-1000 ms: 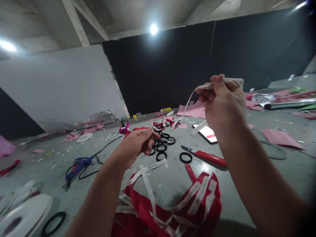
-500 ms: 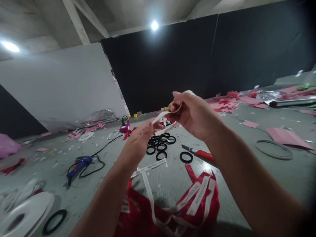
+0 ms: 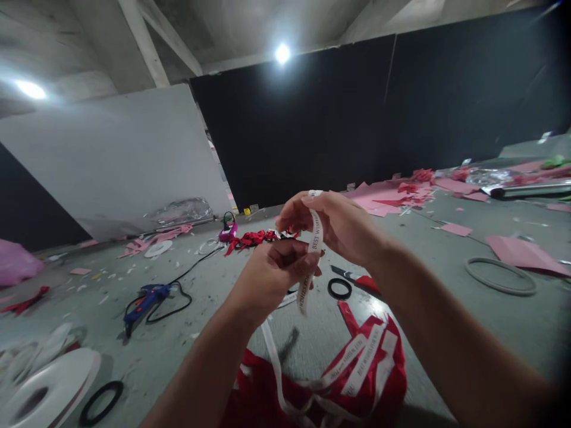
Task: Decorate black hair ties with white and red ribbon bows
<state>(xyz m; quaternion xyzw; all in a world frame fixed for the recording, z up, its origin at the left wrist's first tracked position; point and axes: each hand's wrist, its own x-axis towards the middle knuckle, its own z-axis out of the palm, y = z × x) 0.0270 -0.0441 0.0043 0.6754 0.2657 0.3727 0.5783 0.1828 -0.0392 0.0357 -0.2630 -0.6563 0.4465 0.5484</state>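
A white ribbon (image 3: 316, 235) printed with "BEST WISHES" hangs between my hands. My left hand (image 3: 276, 273) pinches it between thumb and fingers, and its loose end dangles below the thumb. My right hand (image 3: 345, 229) is just above, fingers curled, with the ribbon running over its index finger. Below lies red fabric (image 3: 254, 389) with several printed strips and a long white ribbon across it. A black ring (image 3: 331, 290) rests near a red-handled utility knife (image 3: 368, 285); my hands hide most of the other rings.
At left are a blue glue gun (image 3: 147, 303) with its cord, a white ribbon spool (image 3: 66, 380) and another black ring (image 3: 84, 413). Red ribbon bits (image 3: 252, 239) lie behind my hands. Pink paper (image 3: 521, 252) and a grey hoop (image 3: 499, 287) lie at right.
My hands have drawn together and lowered. The ribbon, earlier stretched between them, now hangs down with its print showing. My left hand has moved right and covers the ring pile.
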